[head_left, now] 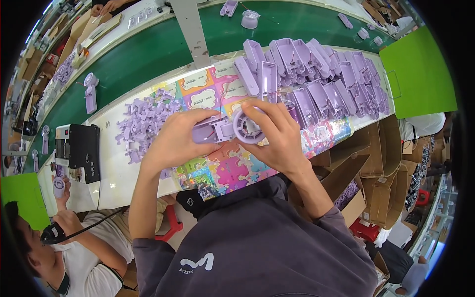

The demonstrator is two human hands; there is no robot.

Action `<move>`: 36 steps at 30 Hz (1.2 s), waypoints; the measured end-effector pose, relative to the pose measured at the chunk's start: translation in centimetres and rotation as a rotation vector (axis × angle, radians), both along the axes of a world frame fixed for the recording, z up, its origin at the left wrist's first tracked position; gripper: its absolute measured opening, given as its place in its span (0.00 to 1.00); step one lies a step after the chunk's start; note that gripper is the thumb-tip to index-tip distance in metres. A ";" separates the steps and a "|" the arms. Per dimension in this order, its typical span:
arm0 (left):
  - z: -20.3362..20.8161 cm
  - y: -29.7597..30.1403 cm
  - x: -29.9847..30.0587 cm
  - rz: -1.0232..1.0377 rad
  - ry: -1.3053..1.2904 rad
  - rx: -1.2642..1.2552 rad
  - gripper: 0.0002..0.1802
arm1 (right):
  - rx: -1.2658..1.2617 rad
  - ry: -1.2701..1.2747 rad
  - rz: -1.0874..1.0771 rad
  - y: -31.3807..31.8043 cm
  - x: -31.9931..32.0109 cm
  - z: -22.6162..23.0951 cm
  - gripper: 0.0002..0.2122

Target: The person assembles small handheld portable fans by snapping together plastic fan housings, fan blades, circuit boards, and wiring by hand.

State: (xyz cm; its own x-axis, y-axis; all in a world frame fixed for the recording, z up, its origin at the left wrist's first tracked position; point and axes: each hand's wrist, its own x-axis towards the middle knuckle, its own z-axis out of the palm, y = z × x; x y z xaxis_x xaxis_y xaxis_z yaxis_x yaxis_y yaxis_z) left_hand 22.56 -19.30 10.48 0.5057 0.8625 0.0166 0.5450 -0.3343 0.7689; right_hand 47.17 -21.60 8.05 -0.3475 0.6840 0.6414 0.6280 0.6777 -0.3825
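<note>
As we hold it up in front of us, the purple fan piece (pixel 226 130) is over the shiny bright sheets (pixel 232 173), and its long side runs from left to right. Its round end points to our right, and its handle end points to our left. Our left hand (pixel 174 138) grips the handle between thumb and fingers, while our right hand (pixel 278 137) grips the round end. Our fingers hide some of both ends. Close to our right hand, a big stack of long purple shells (pixel 321 94) fills that side. Left of our left hand is a heap of small purple parts (pixel 143 121), and past it sits a black box (pixel 85 154). A green belt (pixel 307 24) runs behind the table (pixel 116 173). The piece is light purple, with a hollow handle and a ring with little bars inside.
</note>
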 end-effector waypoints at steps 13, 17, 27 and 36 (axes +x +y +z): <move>-1.4 -0.3 0.2 0.103 -0.142 -0.022 0.19 | -0.026 -0.079 0.055 1.1 -0.3 1.4 0.31; -1.9 -0.7 1.0 0.155 -0.107 -0.010 0.19 | -0.041 -0.078 0.032 0.9 -0.1 0.7 0.31; -2.9 -1.2 1.2 0.234 -0.134 0.030 0.23 | 0.057 -0.145 0.071 1.9 0.0 0.8 0.32; -2.0 -1.6 0.6 0.183 -0.189 -0.135 0.22 | 0.023 -0.102 0.135 1.8 0.1 1.8 0.32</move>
State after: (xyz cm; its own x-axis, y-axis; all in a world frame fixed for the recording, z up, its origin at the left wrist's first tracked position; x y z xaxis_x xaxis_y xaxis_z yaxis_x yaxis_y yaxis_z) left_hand 23.19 -20.85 8.44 0.3406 0.9398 -0.0258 0.4297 -0.1312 0.8934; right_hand 47.23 -19.80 9.83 -0.4990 0.6120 0.6135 0.5654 0.7665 -0.3047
